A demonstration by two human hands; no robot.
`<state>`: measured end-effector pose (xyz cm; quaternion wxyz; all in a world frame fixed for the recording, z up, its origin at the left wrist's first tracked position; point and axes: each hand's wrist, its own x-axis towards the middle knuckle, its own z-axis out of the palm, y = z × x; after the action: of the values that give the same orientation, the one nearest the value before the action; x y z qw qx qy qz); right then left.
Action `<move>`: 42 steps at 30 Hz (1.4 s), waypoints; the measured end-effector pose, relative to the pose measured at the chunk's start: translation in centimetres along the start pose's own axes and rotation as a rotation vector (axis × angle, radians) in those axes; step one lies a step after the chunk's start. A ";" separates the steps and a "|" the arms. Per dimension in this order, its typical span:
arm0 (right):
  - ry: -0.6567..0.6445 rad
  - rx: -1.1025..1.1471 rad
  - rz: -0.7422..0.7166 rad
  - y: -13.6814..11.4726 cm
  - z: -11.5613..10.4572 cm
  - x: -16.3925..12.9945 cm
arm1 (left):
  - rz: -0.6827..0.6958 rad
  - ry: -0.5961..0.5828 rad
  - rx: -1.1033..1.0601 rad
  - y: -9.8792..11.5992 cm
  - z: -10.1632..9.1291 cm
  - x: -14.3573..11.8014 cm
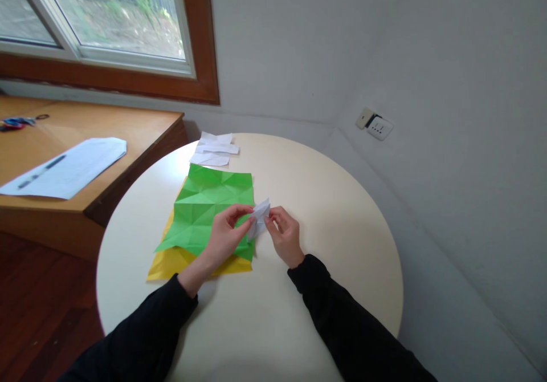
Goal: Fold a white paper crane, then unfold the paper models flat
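A small folded piece of white paper (258, 220) is held up between both hands over the table. My left hand (226, 231) pinches its left edge between thumb and fingers, above the right side of a creased green sheet of paper (205, 199). On the opposite edge, my right hand (285, 235) grips the same piece with thumb and bent fingers. Beneath the green sheet lies a yellow sheet of paper (171, 263), showing along its left and near edges.
The round white table (342, 216) also bears several white paper pieces (213, 149) at the far left. A wooden desk (141, 122) to the left holds white sheets (92, 162), a pen (41, 172) and scissors (19, 122). A wall socket (379, 127) is at right.
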<state>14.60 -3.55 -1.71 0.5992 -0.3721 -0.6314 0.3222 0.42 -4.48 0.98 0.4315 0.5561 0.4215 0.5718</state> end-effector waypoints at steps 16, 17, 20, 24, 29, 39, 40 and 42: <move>0.067 -0.400 -0.536 -1.1 -0.6 -0.2 | 0.430 -0.012 0.466 0.5 -0.5 -0.6; 0.061 -0.416 -0.545 -1.1 -0.7 -0.3 | 0.443 -0.018 0.483 0.6 -0.6 -0.6; 0.041 -0.456 -0.538 -1.0 -0.8 -0.4 | 0.433 -0.018 0.539 0.6 -0.6 -0.5; 0.015 -0.450 -0.523 -0.6 -0.9 -0.6 | 0.372 -0.018 0.611 0.4 -0.8 -0.6; 0.013 -0.422 -0.536 -0.8 -0.8 -0.5 | 0.371 -0.023 0.642 0.3 -0.9 -0.5; 0.176 -0.293 -0.292 -0.9 -0.2 -0.4 | 0.275 -0.049 0.540 0.3 -0.4 -0.5; 0.173 -0.287 -0.272 -0.8 -0.2 -0.4 | 0.250 -0.051 0.529 0.4 -0.3 -0.5; 0.164 -0.281 -0.243 -0.9 -0.2 -0.4 | 0.211 -0.052 0.509 0.4 -0.3 -0.5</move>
<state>14.69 -4.32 -1.16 0.6254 -0.3980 -0.6595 0.1248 0.16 -5.13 1.26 0.2267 0.7019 0.4800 0.4748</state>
